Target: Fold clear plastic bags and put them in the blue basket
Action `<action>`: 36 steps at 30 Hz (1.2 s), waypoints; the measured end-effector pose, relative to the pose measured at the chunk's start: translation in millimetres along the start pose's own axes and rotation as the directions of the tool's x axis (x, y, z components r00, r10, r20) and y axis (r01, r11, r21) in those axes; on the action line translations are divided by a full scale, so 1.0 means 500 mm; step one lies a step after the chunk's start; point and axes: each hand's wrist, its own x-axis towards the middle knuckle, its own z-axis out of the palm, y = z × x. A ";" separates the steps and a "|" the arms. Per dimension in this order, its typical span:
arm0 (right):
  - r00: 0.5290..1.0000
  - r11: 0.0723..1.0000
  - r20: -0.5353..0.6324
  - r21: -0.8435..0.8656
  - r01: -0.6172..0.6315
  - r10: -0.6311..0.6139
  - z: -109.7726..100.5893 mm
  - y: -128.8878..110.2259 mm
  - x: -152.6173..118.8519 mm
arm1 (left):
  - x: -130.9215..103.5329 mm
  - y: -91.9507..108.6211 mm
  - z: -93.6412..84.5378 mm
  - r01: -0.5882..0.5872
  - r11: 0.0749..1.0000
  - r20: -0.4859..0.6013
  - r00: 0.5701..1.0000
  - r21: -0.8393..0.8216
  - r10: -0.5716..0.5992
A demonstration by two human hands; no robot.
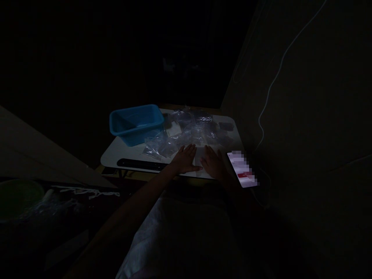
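As your arms reach over the near edge of the white table (114, 154), left hand: your left hand (185, 159) is open, palm down and fingers outstretched, at the left side of a pale flat piece (199, 154), with no grip on it.
Right hand: your right hand (213, 162) is open too, palm down at the piece's right side; the dimness hides how firmly either hand presses.
Pale piece: between your hands, near the table's front edge; you cannot tell its material.
Clear plastic: crumpled clear bags (186, 133) spread beyond your hands, a white item (173, 129) among them.
Blue basin: the blue basin (139, 136) stands at the table's far left, beside the bags.
Phone: the lit phone (238, 169) is near the table's right edge.
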 end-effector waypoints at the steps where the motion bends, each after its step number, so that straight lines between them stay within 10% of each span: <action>1: 1.000 1.000 0.011 -0.021 -0.007 0.007 0.001 0.000 -0.001 | 0.000 0.000 -0.001 0.001 1.000 0.001 1.000 0.001 -0.001; 13: 0.983 0.986 -0.090 -0.048 -0.163 0.158 0.008 0.012 -0.007 | 0.000 0.001 -0.003 0.009 1.000 0.015 1.000 0.009 -0.009; 22: 0.989 0.989 0.018 -0.007 0.147 -0.147 -0.011 0.004 -0.008 | 0.005 -0.001 -0.002 0.011 1.000 0.018 1.000 0.007 -0.011; 36: 0.999 0.999 -0.021 -0.036 -0.041 0.040 -0.012 0.003 -0.006 | 0.004 -0.005 -0.002 0.003 1.000 0.022 1.000 0.005 -0.003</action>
